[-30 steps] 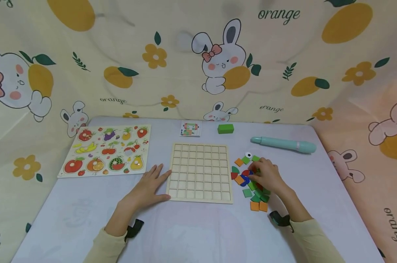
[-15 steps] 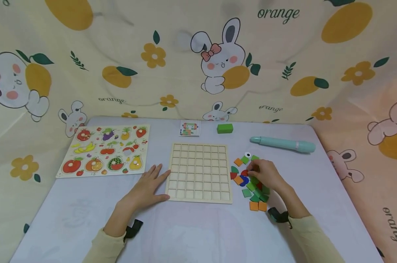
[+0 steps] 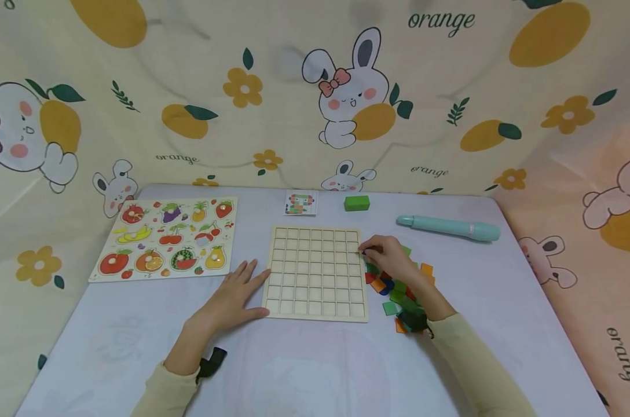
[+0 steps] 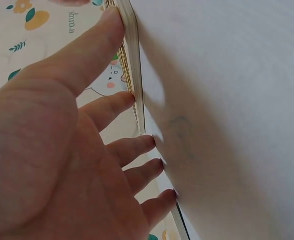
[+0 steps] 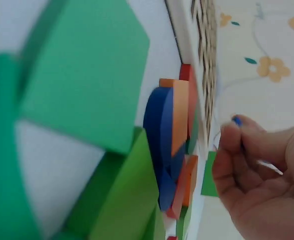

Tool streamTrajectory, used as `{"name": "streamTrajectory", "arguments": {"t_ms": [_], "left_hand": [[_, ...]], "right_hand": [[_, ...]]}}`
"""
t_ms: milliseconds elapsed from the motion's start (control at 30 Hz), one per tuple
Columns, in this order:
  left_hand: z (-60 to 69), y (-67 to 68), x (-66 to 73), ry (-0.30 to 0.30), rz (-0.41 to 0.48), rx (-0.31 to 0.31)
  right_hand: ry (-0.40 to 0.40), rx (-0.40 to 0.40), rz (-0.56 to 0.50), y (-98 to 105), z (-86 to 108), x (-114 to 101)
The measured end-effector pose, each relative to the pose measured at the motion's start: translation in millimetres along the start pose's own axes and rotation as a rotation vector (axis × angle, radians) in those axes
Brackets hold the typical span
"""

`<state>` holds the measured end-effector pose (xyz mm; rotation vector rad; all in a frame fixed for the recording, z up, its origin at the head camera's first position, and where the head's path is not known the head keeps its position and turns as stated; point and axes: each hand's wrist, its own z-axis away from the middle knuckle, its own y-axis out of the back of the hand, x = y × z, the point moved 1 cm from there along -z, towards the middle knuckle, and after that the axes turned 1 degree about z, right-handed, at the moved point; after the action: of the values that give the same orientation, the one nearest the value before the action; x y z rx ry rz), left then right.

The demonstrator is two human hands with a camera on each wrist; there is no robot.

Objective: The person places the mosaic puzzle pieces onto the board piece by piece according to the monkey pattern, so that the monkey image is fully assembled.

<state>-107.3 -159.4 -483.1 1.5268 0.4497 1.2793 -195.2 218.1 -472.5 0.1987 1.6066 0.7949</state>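
Left of centre, the left hand [image 3: 231,304] rests unclenched, fingers spread, against the mid-frame grid board [image 3: 316,278]; at right, I see coloured pieces [image 3: 398,295] partly hidden by the right hand [image 3: 393,258], pinching a mostly covered blue piece [image 5: 237,121] beside the board.

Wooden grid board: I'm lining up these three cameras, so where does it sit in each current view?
Head: the wooden grid board lies at the centre, its left edge touched by the left hand.
Left wrist: an edge-on strip, top half, just left of centre.
Right wrist: edge-on, running down from the top, right of centre.
Shared landmark: the orange-print backdrop.
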Motion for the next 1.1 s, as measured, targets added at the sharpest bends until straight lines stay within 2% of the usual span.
{"name": "streamTrajectory", "arguments": {"t_ms": [167,300,467,800,1100], "left_hand": [[-1.3,-0.5,-1.3,-0.002,0.002,-0.004],[-1.4,-0.3,-1.4,-0.003,-0.001,-0.001],[-0.3,0.3,-0.4,-0.001,-0.004,0.0],[0.4,1.9,-0.5,0.008,-0.004,-0.001],[0.5,0.2,-1.2,-0.002,-0.005,-0.002]], "right_hand": [[-0.013,-0.009,-0.017,-11,-9.7,-1],[0.006,0.042,0.056,-19,-14.6,2],[-0.001,0.052,0.11,-25,-16.6,0],[0.027,-0.022,0.253,-23,-14.7,-9],[0.037,-0.016,0.353,-18,-15.2,-13]]}}
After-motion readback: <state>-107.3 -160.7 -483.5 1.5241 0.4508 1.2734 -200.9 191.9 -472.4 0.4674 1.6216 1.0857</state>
